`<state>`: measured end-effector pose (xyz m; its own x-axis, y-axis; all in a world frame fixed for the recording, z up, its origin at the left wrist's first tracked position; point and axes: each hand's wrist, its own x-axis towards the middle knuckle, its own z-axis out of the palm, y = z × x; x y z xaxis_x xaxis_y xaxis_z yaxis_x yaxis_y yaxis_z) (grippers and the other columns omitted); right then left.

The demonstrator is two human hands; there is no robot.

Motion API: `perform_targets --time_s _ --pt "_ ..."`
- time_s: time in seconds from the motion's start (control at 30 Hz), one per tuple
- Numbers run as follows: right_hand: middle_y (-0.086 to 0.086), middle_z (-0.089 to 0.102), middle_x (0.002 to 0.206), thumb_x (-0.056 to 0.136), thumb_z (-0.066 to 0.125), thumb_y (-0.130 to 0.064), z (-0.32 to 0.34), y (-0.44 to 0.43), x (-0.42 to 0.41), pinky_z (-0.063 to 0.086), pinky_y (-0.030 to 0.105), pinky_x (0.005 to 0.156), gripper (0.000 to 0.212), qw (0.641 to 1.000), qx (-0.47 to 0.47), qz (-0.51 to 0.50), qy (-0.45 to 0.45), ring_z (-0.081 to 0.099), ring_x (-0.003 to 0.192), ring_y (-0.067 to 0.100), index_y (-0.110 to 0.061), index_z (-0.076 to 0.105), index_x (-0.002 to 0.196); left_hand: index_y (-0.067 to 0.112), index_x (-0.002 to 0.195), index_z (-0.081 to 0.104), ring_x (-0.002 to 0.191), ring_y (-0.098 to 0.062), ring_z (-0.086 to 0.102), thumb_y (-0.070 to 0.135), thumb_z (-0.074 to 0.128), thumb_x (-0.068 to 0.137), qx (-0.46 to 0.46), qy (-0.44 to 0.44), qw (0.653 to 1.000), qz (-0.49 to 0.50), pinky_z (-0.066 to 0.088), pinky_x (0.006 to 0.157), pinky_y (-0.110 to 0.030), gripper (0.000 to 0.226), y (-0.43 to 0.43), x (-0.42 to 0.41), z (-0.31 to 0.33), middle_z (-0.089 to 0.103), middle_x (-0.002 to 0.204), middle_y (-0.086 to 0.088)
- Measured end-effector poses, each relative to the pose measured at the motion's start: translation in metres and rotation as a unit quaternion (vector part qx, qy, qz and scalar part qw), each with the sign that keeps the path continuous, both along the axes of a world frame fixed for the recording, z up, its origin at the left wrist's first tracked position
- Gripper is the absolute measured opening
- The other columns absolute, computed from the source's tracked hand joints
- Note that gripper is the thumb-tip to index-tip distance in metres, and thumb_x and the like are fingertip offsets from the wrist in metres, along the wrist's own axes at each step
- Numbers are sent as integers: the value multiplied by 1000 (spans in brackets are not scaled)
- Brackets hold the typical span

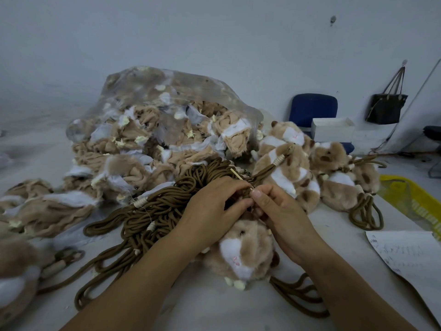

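The stuffed tan-and-white plush hamster (241,254) lies on the pale desk (214,306) just under my wrists, face towards me. That puts its top end where both hands can reach it.

My left hand (214,206) is curled over that end. Its fingers grip what looks like a strand of the brown cord (152,211), I think to keep it from slipping. My right hand (281,216) pinches the lower end of a thin pale wooden stick (239,177) between thumb and forefinger, and the stick slants up and away to the left. I judge I'm using it as a stiff poker to work the limp cord into the soft body, since fingers alone would only squash the fur.

The cord is round, matte and braided, with pale wrapped bindings here and there. It sprawls in a loose tangle to my left, touching the toy, so the next length is close by. Beyond it slumps a crinkled clear plastic bag (155,103) of flat, unstuffed fur skins showing their white backing. Plump finished hamsters (298,168) with cords attached are heaped to the right, apart from the unstuffed skins. A yellow slatted plastic crate (410,194) sits at the desk's right edge, and a white sheet of paper (410,256) with writing on it lies near my right forearm.
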<state>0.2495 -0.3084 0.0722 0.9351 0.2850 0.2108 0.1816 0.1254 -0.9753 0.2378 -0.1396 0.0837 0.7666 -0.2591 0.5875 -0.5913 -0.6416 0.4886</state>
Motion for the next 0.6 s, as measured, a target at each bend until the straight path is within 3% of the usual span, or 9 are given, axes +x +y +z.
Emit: perform_targets --time_s 0.2,0.37,0.6 --pt "-9 63 71 85 60 -31 -1 0 -1 49 21 65 10 999 13 40 -11 57 69 5 -28 67 78 26 108 66 95 -4 58 30 67 90 -57 35 998 6 49 83 -28 19 -3 -3 -1 61 99 13" --pt "-6 59 72 85 57 -35 -2 0 0 44 31 73 12 1000 3 24 -9 50 72 11 -29 64 78 23 108 67 96 -4 58 24 69 89 -78 50 996 -11 44 81 -17 19 -5 -5 1 62 100 11" --pt "-4 67 83 85 62 -32 -4 -2 2 52 22 71 7 1000 8 21 -22 62 78 9 -29 64 91 24 110 69 98 -4 61 23 69 89 -93 64 993 -35 47 84 -16 20 -2 -4 1 66 102 12"
